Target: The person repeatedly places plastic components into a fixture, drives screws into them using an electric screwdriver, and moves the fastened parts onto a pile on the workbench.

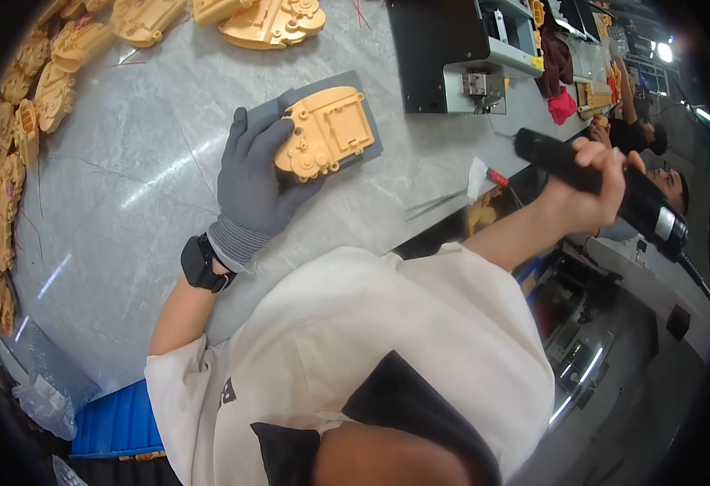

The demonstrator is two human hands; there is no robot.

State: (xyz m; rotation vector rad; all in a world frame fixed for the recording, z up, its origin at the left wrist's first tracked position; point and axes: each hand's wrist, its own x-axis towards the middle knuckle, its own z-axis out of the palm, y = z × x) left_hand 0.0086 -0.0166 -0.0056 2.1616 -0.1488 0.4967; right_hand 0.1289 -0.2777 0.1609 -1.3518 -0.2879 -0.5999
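In the head view, a yellow-orange plastic housing is seen lying on a dark grey pad on the pale grey worktable, near the middle of the upper half of the picture. The left hand — clad in a grey glove, with a black wristwatch on the wrist — is laid flat and spread over the housing's near-left edge, pressing on it rather than closing around it. The right hand is raised off to the right, well apart from the housing, and is wrapped tightly around a black electric screwdriver (its cable trails toward the lower right). More yellow-orange housings are ranged along the table's left and far edges, and a grey machine stands beyond the pad.
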